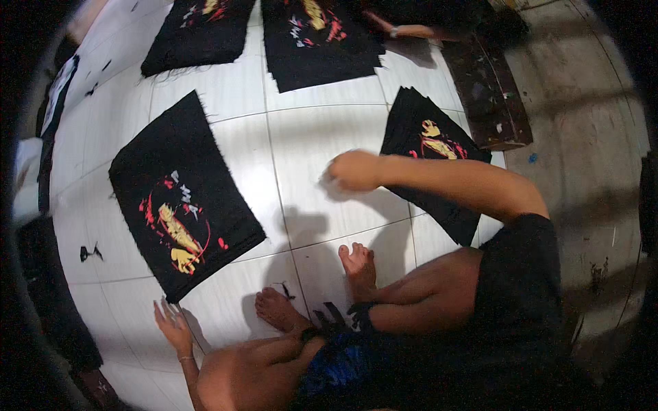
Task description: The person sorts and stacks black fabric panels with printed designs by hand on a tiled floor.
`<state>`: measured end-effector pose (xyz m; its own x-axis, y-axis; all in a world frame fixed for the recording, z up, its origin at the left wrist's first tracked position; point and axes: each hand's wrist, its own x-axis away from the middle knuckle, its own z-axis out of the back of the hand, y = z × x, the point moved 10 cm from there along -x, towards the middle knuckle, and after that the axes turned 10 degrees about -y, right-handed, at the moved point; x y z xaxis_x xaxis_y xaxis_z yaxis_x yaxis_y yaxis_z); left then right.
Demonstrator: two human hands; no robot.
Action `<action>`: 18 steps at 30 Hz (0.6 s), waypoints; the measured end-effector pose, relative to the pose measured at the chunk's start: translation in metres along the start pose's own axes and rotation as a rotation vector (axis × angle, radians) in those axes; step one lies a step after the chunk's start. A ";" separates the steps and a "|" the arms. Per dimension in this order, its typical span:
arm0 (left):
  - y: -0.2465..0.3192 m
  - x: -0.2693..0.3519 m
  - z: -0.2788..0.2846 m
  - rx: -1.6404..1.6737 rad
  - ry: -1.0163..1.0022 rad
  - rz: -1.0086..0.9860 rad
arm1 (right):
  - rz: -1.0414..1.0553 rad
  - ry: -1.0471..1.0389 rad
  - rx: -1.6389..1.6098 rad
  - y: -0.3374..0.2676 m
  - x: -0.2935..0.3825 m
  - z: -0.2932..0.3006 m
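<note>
My left hand (174,326) is at the lower left, fingers spread, with its fingertips close to the bottom corner of a stack of black fabric panels (187,138); whether they touch is unclear. Red, yellow and grey artwork is printed on the top panel. My right hand (354,171) is blurred and curled above the white floor tiles, between this stack and a second printed black fabric stack (401,133). My right forearm crosses over that second stack and hides part of it. Whether the right hand holds anything cannot be made out.
Two more printed black fabric stacks (216,49) (324,67) lie at the top. Another person's arm (416,32) reaches in at the top right, above a dark, stained low board (486,97). Black scraps (91,253) dot the tiled floor (329,123). My bare feet (360,267) are between the stacks.
</note>
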<state>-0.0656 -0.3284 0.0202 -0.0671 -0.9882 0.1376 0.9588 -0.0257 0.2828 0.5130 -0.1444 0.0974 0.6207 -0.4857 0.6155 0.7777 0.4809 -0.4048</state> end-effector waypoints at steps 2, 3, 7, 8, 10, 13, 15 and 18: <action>0.012 -0.029 0.018 -0.083 0.067 -0.007 | -0.356 0.255 0.014 0.099 0.103 0.003; 0.035 -0.050 0.031 -0.103 0.117 -0.066 | -0.539 0.347 -0.103 0.158 0.141 -0.025; 0.118 -0.125 0.074 0.059 0.069 -0.230 | -1.053 0.777 -0.610 0.236 0.207 -0.118; 0.152 -0.140 0.087 0.069 0.025 -0.295 | -1.171 0.859 -0.736 0.242 0.212 -0.142; 0.215 -0.168 0.107 0.092 -0.078 -0.426 | -1.244 0.783 -0.773 0.236 0.189 -0.149; 0.307 -0.203 0.130 0.081 -0.149 -0.575 | -1.298 0.841 -0.661 0.227 0.180 -0.138; 0.365 -0.219 0.131 0.105 -0.146 -0.702 | -1.244 0.857 -0.666 0.226 0.179 -0.134; 0.462 -0.229 0.106 0.103 -0.307 -0.829 | -1.284 0.870 -0.676 0.239 0.189 -0.146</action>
<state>0.3630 -0.0984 0.2202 -0.8138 -0.5732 0.0952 0.5405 -0.6866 0.4862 0.8305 -0.2279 0.0184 -0.7117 -0.6260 0.3186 0.5444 -0.7782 -0.3130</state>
